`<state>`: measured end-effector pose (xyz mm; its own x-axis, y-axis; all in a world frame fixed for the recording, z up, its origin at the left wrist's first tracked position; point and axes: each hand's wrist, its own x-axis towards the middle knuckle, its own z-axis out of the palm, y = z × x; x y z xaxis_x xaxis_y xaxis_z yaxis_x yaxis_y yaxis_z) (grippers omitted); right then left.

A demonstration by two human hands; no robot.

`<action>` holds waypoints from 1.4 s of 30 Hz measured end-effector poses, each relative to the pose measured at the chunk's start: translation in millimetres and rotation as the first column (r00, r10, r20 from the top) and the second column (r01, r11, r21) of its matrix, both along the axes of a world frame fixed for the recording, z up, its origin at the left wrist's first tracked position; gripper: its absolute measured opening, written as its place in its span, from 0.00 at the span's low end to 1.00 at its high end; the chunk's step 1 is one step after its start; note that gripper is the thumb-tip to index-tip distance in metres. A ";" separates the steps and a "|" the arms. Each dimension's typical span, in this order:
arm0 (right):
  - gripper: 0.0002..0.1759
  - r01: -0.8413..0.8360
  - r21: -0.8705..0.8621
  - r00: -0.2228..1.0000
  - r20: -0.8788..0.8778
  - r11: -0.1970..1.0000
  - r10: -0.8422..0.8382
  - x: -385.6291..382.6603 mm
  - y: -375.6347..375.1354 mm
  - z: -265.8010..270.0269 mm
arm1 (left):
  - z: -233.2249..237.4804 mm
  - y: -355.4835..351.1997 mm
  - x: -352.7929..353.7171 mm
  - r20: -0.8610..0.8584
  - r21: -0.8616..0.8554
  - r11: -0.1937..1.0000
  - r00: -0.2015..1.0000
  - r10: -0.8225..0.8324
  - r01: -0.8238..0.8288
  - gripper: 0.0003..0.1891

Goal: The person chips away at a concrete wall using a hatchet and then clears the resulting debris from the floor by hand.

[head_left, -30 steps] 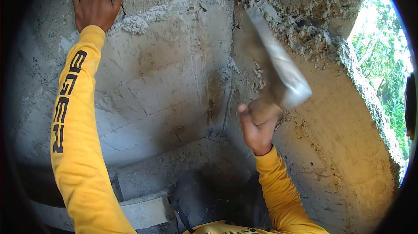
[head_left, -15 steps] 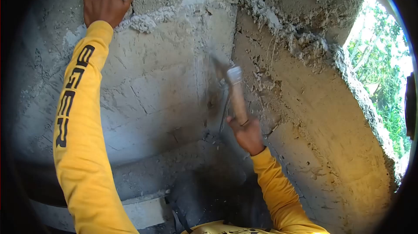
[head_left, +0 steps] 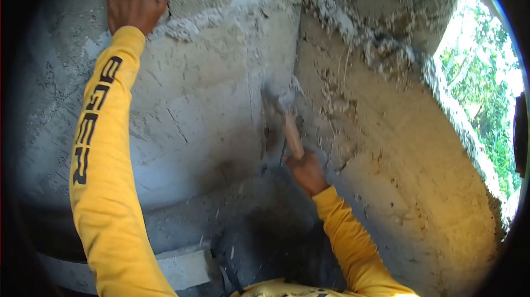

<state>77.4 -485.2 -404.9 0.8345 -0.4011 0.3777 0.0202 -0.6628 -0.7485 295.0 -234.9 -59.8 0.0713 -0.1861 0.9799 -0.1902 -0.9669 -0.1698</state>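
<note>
My left hand [head_left: 135, 0] lies flat with fingers spread on the rough concrete wall [head_left: 204, 87], at the upper left. My right hand [head_left: 307, 173] is wrapped round the lower end of the wooden handle of a hammer [head_left: 293, 136]. The hammer's metal head is smeared by motion and overlaps the wall close to the inner corner where two wall faces meet. Pitted, chipped plaster [head_left: 334, 104] shows just right of the head.
A ragged mortar ridge [head_left: 381, 48] runs across the right wall face [head_left: 408, 148]. Beyond its curved edge is an opening with green foliage [head_left: 480, 70]. Low at the left lies a pale ledge [head_left: 185, 269]. Small pale flecks show above the dark floor area.
My right hand and the hammer have moved slightly left, with the hammer head lower and nearer the corner. Pale flecks now show below. My left hand stays against the wall.
</note>
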 end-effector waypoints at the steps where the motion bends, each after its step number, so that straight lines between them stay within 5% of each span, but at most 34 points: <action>1: 0.13 0.051 0.216 0.998 -0.050 0.975 -0.041 -21.8 14.6 26.5 | -4.6 -0.8 2.8 0.005 0.028 0.999 1.000 0.016 -0.016 0.42; 7: 0.13 -0.141 0.259 0.888 0.460 0.956 0.007 -36.3 21.5 93.8 | -5.6 1.8 9.2 0.072 0.055 0.998 0.997 -0.012 0.008 0.42; 10: 0.13 -0.035 0.249 0.801 0.586 0.968 -0.122 -10.8 26.0 66.3 | -5.0 2.6 14.0 0.051 0.050 0.997 0.997 0.052 -0.055 0.42; 12: 0.07 -0.017 0.187 0.827 0.555 0.982 -0.091 1.4 24.0 36.1 | -3.8 1.2 6.3 0.043 0.040 0.999 0.999 0.008 -0.010 0.43; 14: 0.13 0.077 0.173 0.993 0.074 0.982 -0.091 9.5 12.0 8.6 | -8.8 -2.0 2.6 0.024 0.033 0.999 1.000 0.019 -0.020 0.43; 15: 0.17 0.125 0.159 0.978 -0.183 0.979 -0.095 7.1 11.0 4.7 | -12.5 -3.2 5.5 0.014 0.039 0.998 0.999 0.049 -0.050 0.43; 22: 0.17 0.032 0.222 0.995 0.083 0.974 -0.051 -38.5 13.8 46.1 | -2.2 8.6 25.5 0.111 0.086 0.993 0.991 0.070 -0.079 0.43; 26: 0.09 -0.048 0.207 0.867 0.494 0.977 -0.062 -40.9 24.7 85.6 | -3.3 12.0 27.6 0.117 0.109 0.992 0.992 0.055 -0.067 0.43; 27: 0.17 -0.030 0.146 0.812 0.580 0.989 -0.061 -34.9 26.4 82.3 | -3.6 10.9 27.3 0.112 0.101 0.993 0.992 0.050 -0.061 0.43; 29: 0.13 -0.005 0.148 0.805 0.587 0.989 -0.084 -19.9 24.1 51.6 | -3.9 6.7 26.0 0.110 0.075 0.996 0.993 0.040 -0.049 0.43; 32: 0.14 0.099 0.170 0.994 -0.056 0.981 -0.090 -0.8 13.8 -1.3 | -3.0 13.1 33.3 0.146 0.106 0.993 0.988 0.043 -0.059 0.43; 33: 0.15 0.100 0.144 0.993 -0.080 0.985 -0.089 -6.9 13.2 -22.1 | -7.5 13.8 38.9 0.208 0.137 0.990 0.977 -0.050 0.022 0.39; 36: 0.16 0.069 0.105 0.997 -0.051 0.992 -0.064 5.3 6.2 -29.4 | 11.8 21.3 57.4 0.389 0.187 0.972 0.898 -0.208 0.144 0.35; 38: 0.15 0.078 0.206 0.996 -0.058 0.975 -0.067 -20.6 18.7 -1.2 | 5.0 18.7 58.0 0.368 0.205 0.965 0.900 -0.233 0.166 0.35; 42: 0.11 -0.010 0.240 0.966 0.253 0.971 -0.052 -39.2 24.4 65.4 | -2.6 11.7 35.2 0.128 0.098 0.986 0.981 -0.146 0.134 0.43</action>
<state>38.2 -460.8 -339.5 0.7129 -0.5217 0.4687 0.2192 -0.4691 -0.8555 330.2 -223.2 -62.4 -0.0928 -0.2716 0.9579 -0.2922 -0.9123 -0.2869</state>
